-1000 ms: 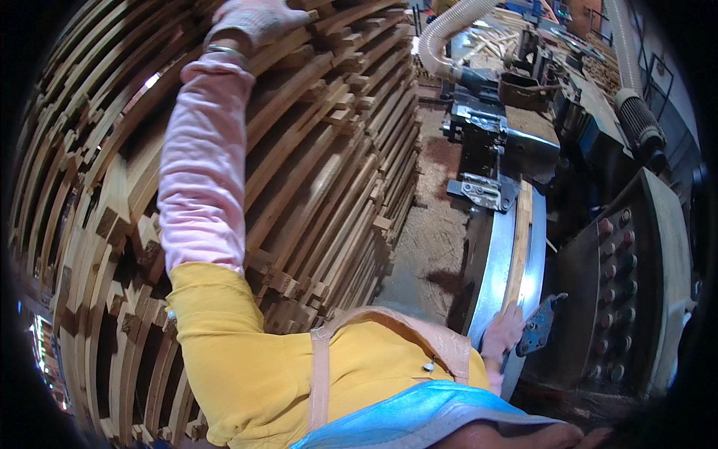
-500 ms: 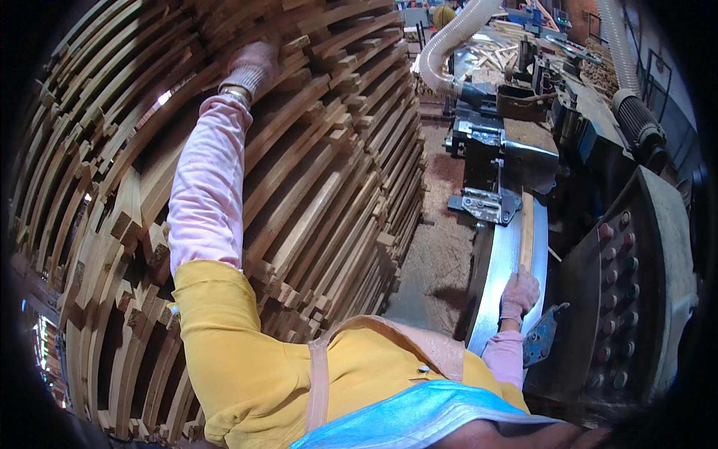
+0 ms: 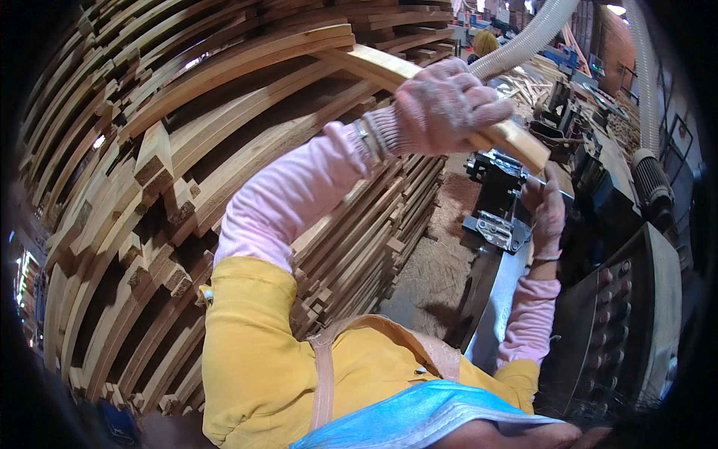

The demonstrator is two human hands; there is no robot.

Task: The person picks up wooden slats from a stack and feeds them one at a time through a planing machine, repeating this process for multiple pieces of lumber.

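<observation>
My left hand [image 3: 449, 108], in a knit glove, is wrapped round a pale wooden strip [image 3: 383, 67]. One end of the strip reaches back to the lumber stack [image 3: 224, 105]; its other end points at the machine on the right. Just below that end is my right hand [image 3: 546, 209], also gloved, with its fingers apart and the index finger raised. It does not appear to grip the strip. Beside it is the machine's clamp-like metal fitting [image 3: 495, 228], above a shiny metal bed [image 3: 505, 299].
Stacked curved strips fill the left side. To the right stands a control panel [image 3: 624, 314] with rows of buttons, below a motor [image 3: 652, 179]. A clear ribbed hose [image 3: 535, 37] bends over the machine. Sawdust covers the floor [image 3: 426, 273] between stack and machine.
My left hand has come from the stack toward the machine, now holding a wooden strip. My right hand has moved forward from the strip on the metal bed, which no longer shows there.
</observation>
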